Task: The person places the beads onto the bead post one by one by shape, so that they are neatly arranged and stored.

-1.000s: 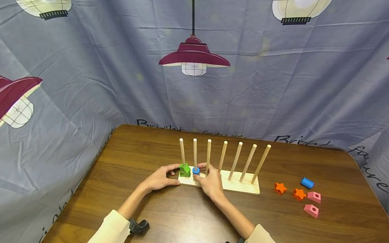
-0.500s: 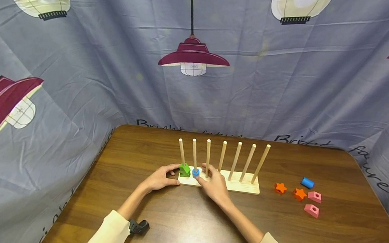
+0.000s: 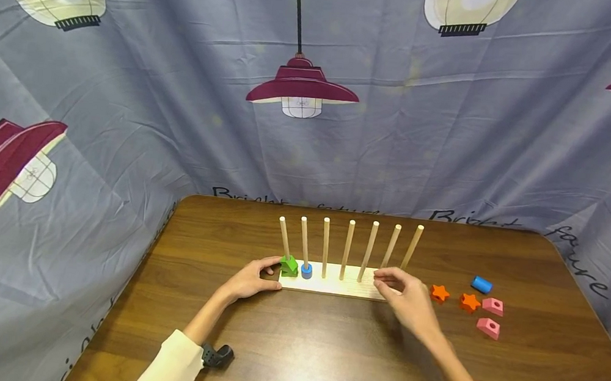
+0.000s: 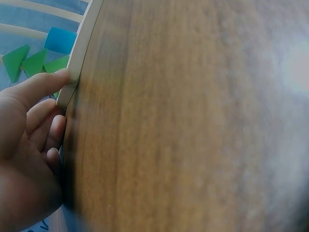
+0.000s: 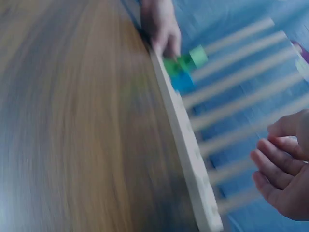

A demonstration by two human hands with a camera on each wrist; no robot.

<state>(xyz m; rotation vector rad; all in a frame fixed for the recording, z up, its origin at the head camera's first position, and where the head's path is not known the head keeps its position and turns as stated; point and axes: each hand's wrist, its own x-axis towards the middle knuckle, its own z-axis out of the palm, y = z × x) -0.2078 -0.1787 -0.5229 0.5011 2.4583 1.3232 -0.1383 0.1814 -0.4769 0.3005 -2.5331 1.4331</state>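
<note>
A pale wooden peg board with several upright dowels stands on the table. My left hand grips its left end; in the left wrist view the thumb lies along the board's edge. Green triangular blocks are stacked on the leftmost dowel, right beside the left fingers. On the second dowel sits a blue cylinder, low against the base. The other dowels carry no blocks. My right hand hovers over the board's right end with loosely bent fingers and nothing in them, hiding the feet of the last dowels.
To the right of the board lie two orange star blocks, a blue cylinder block on its side and two pink trapezoid blocks. The brown wooden table reaches back to a grey-blue curtain.
My right hand has let go of the blue cylinder on the second dowel and moved right along the board to its far end. The left hand has stayed in place.
</note>
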